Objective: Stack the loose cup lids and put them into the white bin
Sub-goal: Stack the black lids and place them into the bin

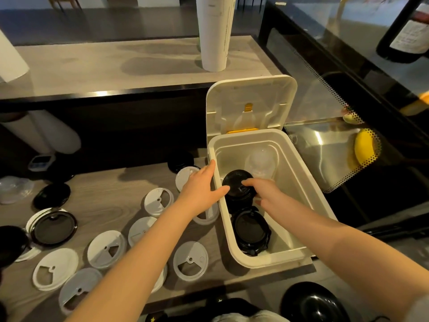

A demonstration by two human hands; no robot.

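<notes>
A raised counter (104,66) with a pale wood-grain top runs across. Right of it stands a black-framed glass display case (325,66); behind it, dark floor (116,22) and chair legs (62,2); below it, a grey worktop (104,205).

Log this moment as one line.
black stack: in bin | left hand: thumb touches it | right hand: grips it | white lids: loose on table

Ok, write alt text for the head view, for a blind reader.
Two hands reach into an open white bin: the right hand grips a stack of black lids, and the left hand touches it with its thumb across the rim. A second black stack lies nearer in the bin; white lids lie loose on the counter.
</notes>
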